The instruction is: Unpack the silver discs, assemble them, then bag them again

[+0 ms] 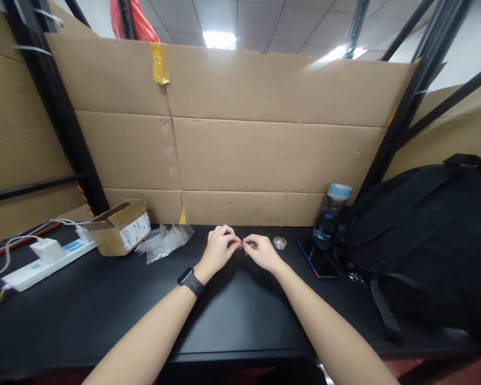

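Above the middle of the black table, my left hand and my right hand meet fingertip to fingertip. Both pinch a small, thin red piece, mostly covered by the fingers; its exact kind is too small to make out. A dark smartwatch is on my left wrist. Just right of my right hand lies a small roll of clear tape. To the left of my left hand is a pile of clear plastic bags.
An opened cardboard box and a white power strip with chargers are on the left. On the right are a phone, a blue-lidded water bottle and a black backpack. A cardboard wall closes off the back.
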{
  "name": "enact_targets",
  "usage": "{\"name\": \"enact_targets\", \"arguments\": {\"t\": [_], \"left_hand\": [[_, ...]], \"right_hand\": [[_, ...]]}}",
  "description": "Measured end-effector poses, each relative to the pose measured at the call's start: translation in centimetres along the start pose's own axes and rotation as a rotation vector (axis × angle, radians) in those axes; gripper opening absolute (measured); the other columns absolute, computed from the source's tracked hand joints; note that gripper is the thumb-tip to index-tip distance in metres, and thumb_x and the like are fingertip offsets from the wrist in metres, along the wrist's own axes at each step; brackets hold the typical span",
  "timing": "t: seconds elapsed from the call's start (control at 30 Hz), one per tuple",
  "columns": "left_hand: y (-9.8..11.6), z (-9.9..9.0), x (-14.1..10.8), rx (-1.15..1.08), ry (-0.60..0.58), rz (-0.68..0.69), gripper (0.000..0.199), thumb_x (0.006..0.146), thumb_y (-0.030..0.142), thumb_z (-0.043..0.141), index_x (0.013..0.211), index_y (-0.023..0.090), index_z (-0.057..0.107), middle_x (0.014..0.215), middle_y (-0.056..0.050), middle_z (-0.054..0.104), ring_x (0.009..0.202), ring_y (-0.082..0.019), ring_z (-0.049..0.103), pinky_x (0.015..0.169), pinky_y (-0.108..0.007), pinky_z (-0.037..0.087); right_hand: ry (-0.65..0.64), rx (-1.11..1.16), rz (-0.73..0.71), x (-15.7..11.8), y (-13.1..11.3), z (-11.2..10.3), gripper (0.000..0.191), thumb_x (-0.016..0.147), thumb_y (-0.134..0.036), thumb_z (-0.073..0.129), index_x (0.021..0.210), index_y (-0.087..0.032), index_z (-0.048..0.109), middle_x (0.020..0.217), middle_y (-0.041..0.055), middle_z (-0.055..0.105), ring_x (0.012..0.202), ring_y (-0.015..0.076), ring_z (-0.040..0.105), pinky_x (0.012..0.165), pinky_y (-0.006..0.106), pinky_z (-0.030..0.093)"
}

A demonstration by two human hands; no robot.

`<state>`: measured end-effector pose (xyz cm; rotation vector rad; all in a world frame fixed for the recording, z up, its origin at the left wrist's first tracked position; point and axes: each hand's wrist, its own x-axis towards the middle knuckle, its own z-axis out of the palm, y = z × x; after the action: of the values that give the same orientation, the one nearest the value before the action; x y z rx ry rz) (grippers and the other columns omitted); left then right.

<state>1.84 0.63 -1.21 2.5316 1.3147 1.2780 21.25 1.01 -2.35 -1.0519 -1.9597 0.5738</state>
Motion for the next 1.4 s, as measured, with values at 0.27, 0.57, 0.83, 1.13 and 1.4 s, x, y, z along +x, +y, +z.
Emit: {"name": "enact_targets", "arguments": {"t": [0.27, 0.57, 0.83, 1.13, 1.4], "left_hand": [[0.2, -0.1, -0.1, 0.055, -0.025, 0.036, 0.004, 0.084, 0.024, 0.074, 0.084, 0.028, 0.076, 0.097, -0.002, 0.063, 0.1, -0.021, 0.054, 0.085, -0.036, 0.036], [-0.2, -1.5, 0.0, 0.026, -0.148, 0.038, 0.034, 0.085, 0.026, 0.065, 0.118, 0.031, 0.065, 0.117, -0.005, 0.062, 0.111, -0.025, 0.053, 0.093, -0.039, 0.039], [0.4, -1.4, -0.6, -0.025, -0.309, 0.113, 0.05, 0.077, 0.042, 0.075, 0.124, 0.031, 0.06, 0.12, -0.004, 0.063, 0.113, -0.027, 0.052, 0.098, -0.041, 0.037], [-0.6, -0.6, -0.6, 0.017, -0.366, 0.064, 0.014, 0.087, 0.038, 0.065, 0.097, 0.03, 0.072, 0.111, -0.003, 0.066, 0.112, -0.026, 0.052, 0.096, -0.042, 0.036], [-2.3, -0.8, -0.4, 0.107, -0.311, -0.005, 0.014, 0.084, 0.027, 0.065, 0.096, 0.03, 0.072, 0.108, -0.004, 0.068, 0.11, -0.027, 0.054, 0.095, -0.043, 0.038]], "right_hand": [[0.04, -0.055, -0.034, 0.1, -0.1, 0.1, 0.013, 0.084, -0.02, 0.06, 0.082, -0.018, 0.073, 0.081, 0.0033, 0.071, 0.069, 0.0145, 0.063, 0.065, 0.024, 0.048], [0.056, -0.123, -0.062, 0.0, -0.9, -0.3, 0.01, 0.075, -0.011, 0.064, 0.07, -0.019, 0.067, 0.085, 0.002, 0.065, 0.076, 0.0147, 0.061, 0.073, 0.026, 0.048], [-0.035, -0.242, -0.05, -0.6, -1.2, -0.4, 0.009, 0.074, -0.015, 0.069, 0.067, -0.02, 0.067, 0.094, 0.0028, 0.064, 0.087, 0.017, 0.062, 0.08, 0.028, 0.048], [0.01, -0.28, -0.033, -0.1, -0.2, -1.0, 0.009, 0.075, -0.014, 0.07, 0.068, -0.02, 0.068, 0.095, 0.0029, 0.064, 0.091, 0.0177, 0.06, 0.084, 0.029, 0.046], [0.112, -0.34, 0.071, 0.7, 2.4, -2.2, 0.011, 0.085, -0.019, 0.062, 0.077, -0.02, 0.071, 0.087, 0.0034, 0.066, 0.084, 0.0164, 0.061, 0.079, 0.028, 0.046]]}}
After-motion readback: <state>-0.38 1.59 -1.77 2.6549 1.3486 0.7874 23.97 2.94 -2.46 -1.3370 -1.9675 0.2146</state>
